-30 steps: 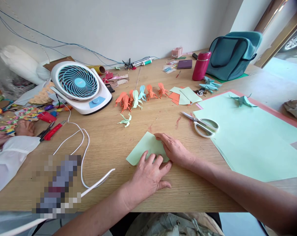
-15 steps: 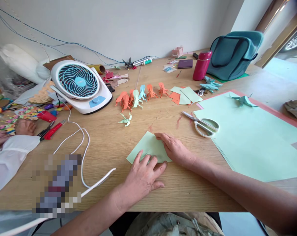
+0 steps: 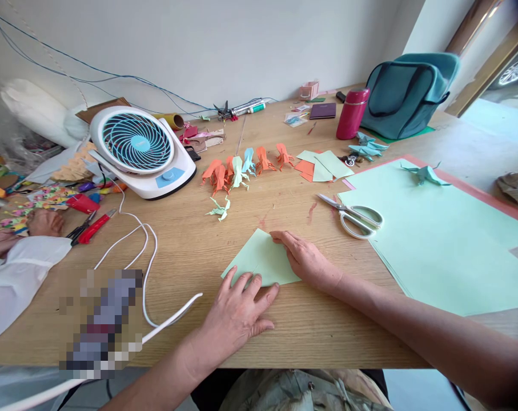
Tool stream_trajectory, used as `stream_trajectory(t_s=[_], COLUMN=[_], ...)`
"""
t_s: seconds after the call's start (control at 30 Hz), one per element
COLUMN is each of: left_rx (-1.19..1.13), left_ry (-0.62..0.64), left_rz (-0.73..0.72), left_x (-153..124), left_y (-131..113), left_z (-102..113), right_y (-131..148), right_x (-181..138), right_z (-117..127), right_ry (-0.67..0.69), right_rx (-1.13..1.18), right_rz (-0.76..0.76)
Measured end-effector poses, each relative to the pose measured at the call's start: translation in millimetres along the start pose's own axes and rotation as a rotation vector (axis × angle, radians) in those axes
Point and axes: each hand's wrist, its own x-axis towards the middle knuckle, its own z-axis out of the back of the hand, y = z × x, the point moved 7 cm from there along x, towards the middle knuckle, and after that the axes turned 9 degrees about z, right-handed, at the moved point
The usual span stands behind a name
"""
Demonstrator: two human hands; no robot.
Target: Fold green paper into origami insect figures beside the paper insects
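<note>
A folded piece of light green paper (image 3: 259, 260) lies on the wooden table in front of me. My left hand (image 3: 239, 305) rests at its near left edge, fingers spread and lying flat. At the paper's right side, my right hand (image 3: 305, 260) holds the edge, its fingers together and bent over it; its thumb is hidden. Just beyond the paper is a small green origami figure (image 3: 220, 209). Behind that stand several orange origami figures (image 3: 265, 158), with a blue one (image 3: 249, 161) and a pale green one (image 3: 238, 172) among them.
White-handled scissors (image 3: 357, 221) lie right of the paper, beside large green sheets (image 3: 438, 245). Cut squares (image 3: 331, 165), a red flask (image 3: 353, 114) and a teal bag (image 3: 406, 97) are farther back. A fan (image 3: 139, 148) and white cable (image 3: 153, 257) are left, near another person's hand (image 3: 47, 221).
My left hand has slid left and towards me along the paper, uncovering more of its surface. My right hand stays at the paper's right edge.
</note>
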Motion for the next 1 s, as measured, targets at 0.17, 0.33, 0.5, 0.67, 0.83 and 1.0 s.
stream_trajectory(t_s=[0.17,0.33,0.5,0.67,0.83,1.0], left_rx=[-0.005,-0.024,-0.047,-0.050,-0.047,-0.065], left_ry=[-0.002,-0.004,0.000,-0.028,-0.059,-0.105], left_rz=[0.021,0.038,0.058,0.066,0.067,0.094], left_x=[-6,-11,-15,-21,-26,-31], left_y=[5,9,15,19,21,24], left_z=[-2,-2,-2,-2,-3,-2], right_y=[-2,-1,-1,-1,-2,0], right_x=[-1,-1,0,-1,-1,-1], right_z=[-1,0,0,0,-1,0], right_ry=[-0.002,-0.010,-0.004,-0.014,-0.003,0.012], right_rx=[0.002,0.006,-0.002,-0.006,0.009,0.000], right_rz=[-0.004,0.005,0.003,0.012,0.005,-0.013])
